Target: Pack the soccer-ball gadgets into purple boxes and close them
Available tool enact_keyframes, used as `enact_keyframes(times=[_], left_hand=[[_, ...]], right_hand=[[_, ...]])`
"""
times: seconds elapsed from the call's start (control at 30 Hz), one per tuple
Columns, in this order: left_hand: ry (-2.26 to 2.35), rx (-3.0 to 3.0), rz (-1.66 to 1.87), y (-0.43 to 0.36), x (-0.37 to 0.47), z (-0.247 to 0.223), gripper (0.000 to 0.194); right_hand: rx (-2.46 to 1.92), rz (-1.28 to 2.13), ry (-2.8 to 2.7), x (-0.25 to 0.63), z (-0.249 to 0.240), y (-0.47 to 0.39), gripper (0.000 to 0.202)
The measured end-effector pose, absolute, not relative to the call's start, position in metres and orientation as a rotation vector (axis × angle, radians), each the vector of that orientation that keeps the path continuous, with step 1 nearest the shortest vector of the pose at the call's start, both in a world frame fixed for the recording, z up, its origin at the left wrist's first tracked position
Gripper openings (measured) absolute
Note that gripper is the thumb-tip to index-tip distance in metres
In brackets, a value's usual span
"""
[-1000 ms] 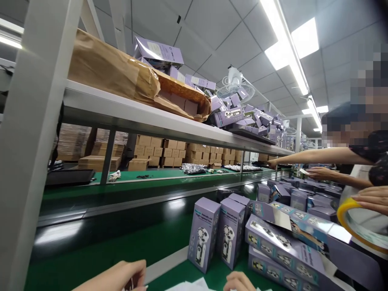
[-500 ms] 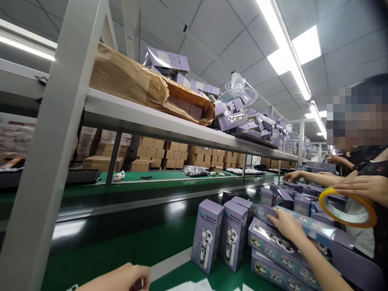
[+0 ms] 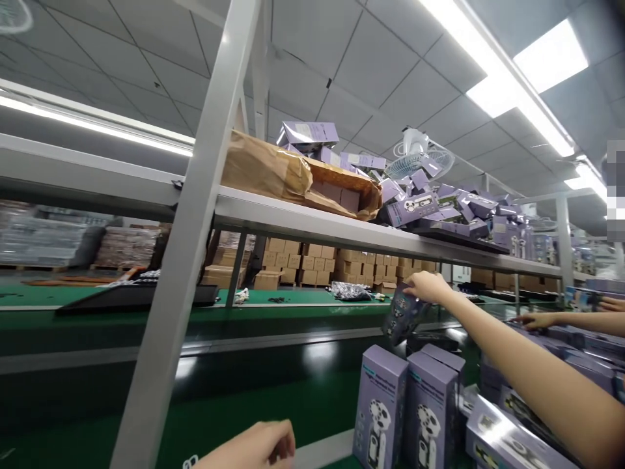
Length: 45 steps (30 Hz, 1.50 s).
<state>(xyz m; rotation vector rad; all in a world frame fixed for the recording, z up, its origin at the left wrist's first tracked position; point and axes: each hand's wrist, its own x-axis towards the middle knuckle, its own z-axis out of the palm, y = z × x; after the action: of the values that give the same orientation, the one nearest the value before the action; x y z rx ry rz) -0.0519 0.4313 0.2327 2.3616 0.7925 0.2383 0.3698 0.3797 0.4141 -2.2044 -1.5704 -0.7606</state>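
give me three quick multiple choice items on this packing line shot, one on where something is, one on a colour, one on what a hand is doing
1. Where is the brown paper bag?
A. on the upper shelf
B. on the belt
C. on the floor

2. What colour are the upright boxes near the bottom edge?
A. red
B. purple
C. yellow

3. What is the right hand doing?
A. resting flat on the belt
B. hanging empty
C. holding a purple box up above the others

Answers:
1. A, it lies on the grey shelf above the green belt.
2. B, their faces are pale purple.
3. C, its fingers close on the box's top, clear of the row below.
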Motion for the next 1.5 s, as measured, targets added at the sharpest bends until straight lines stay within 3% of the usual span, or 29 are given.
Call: enact_keyframes(times=[0.3, 0.37, 0.47, 0.57, 0.63, 0.83, 0.93, 1.1, 1.23, 1.37, 1.43, 1.5], left_hand=[[0.857, 2.068, 0.89, 0.451, -0.041, 0.233, 0.071], [0.799, 1.942, 0.924, 0.455, -0.04, 0.23, 0.088], [0.628, 1.819, 0.827, 0.459, -0.039, 0.225, 0.103], [0.53, 1.795, 0.812, 0.457, -0.039, 0.223, 0.098], [0.518, 1.803, 0.854, 0.452, -0.039, 0.225, 0.094], [0.52, 1.925, 0.899, 0.437, -0.042, 0.233, 0.089], [0.547, 2.014, 0.92, 0.434, -0.044, 0.233, 0.087], [0.569, 2.029, 1.008, 0.434, -0.047, 0.232, 0.092], [0.517, 2.124, 1.0, 0.437, -0.047, 0.232, 0.071], [0.504, 2.049, 1.072, 0.437, -0.044, 0.237, 0.038], [0.528, 1.954, 1.131, 0.434, -0.042, 0.242, 0.03], [0.562, 1.867, 1.181, 0.431, -0.041, 0.246, 0.031]], right_hand=[[-1.368, -0.682, -2.031, 0.239, 0.393, 0.393, 0.024], [-1.262, -0.623, -2.109, 0.209, 0.375, 0.391, 0.011], [-1.045, -0.319, -2.135, 0.181, 0.343, 0.389, 0.015], [-0.944, 0.05, -1.911, 0.17, 0.313, 0.386, 0.016], [-0.935, 0.194, -1.73, 0.163, 0.295, 0.382, 0.029], [-0.989, 0.218, -1.302, 0.129, 0.255, 0.383, 0.064], [-0.936, 0.392, -1.166, 0.115, 0.252, 0.386, 0.075], [-0.58, 0.896, -1.236, 0.11, 0.261, 0.389, 0.063], [-0.466, 1.184, -1.114, 0.119, 0.267, 0.39, 0.062], [-0.55, 1.235, -1.103, 0.119, 0.271, 0.394, 0.07], [-0.581, 1.186, -1.125, 0.114, 0.27, 0.401, 0.062], [-0.597, 1.099, -1.129, 0.11, 0.264, 0.41, 0.041]])
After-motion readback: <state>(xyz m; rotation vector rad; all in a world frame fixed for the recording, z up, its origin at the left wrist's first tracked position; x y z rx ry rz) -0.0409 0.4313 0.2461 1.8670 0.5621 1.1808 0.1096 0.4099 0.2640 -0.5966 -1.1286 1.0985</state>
